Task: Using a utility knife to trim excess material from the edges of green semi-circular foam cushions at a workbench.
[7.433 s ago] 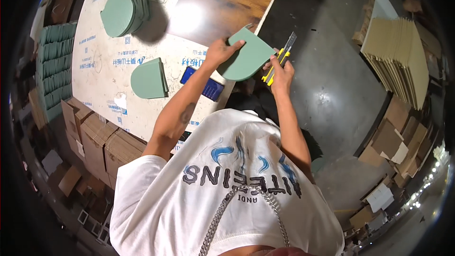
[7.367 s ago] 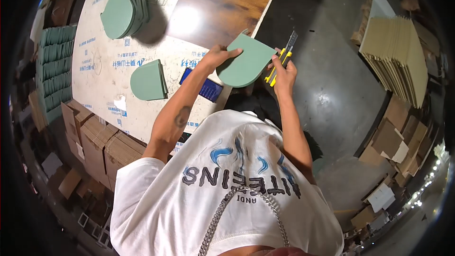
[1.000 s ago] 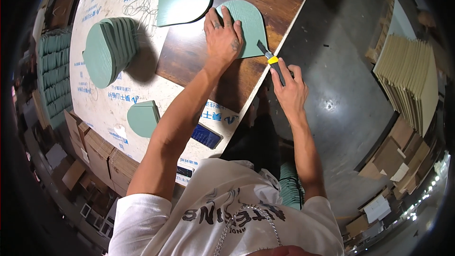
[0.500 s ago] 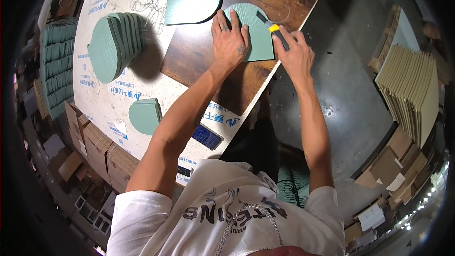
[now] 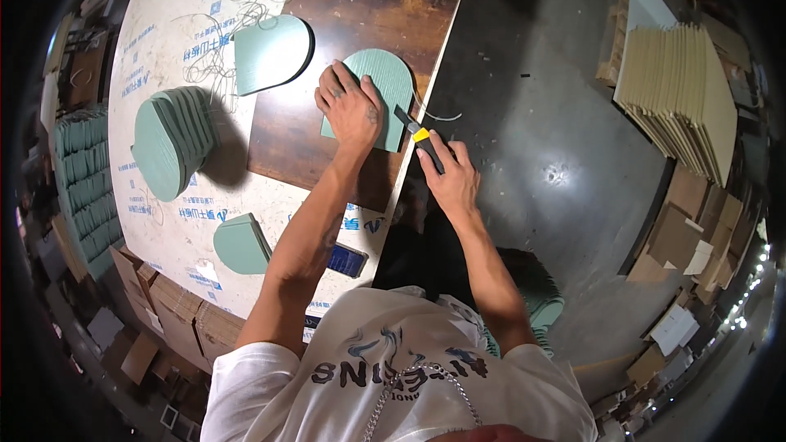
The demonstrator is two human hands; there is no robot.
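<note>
Pressed down on a rounded-top green panel (image 5: 385, 74), my left hand (image 5: 352, 108) has its fingers stretched over the surface and holds nothing. The panel lies on a brown wood-grain board near the table's right edge. My right hand (image 5: 453, 176) grips a utility knife (image 5: 423, 139) with a black handle and yellow collar. Its blade end meets the panel's right edge. From that edge a thin pale strip (image 5: 440, 117) curls out past the table. Another green panel (image 5: 272, 51) lies flat just beyond my left hand.
A stack of green panels (image 5: 168, 143) stands on the left of the white printed table (image 5: 155, 53). Tangled trimmings (image 5: 217, 49), a small green stack (image 5: 240, 244) and a phone (image 5: 346, 260) also lie there. Beige boards (image 5: 675, 90) lean at right; cartons (image 5: 176, 303) stand left.
The knife has come down along the panel's right edge toward me, and the pale strip reaches further out. My left hand stays on the panel. The whole view has shifted.
</note>
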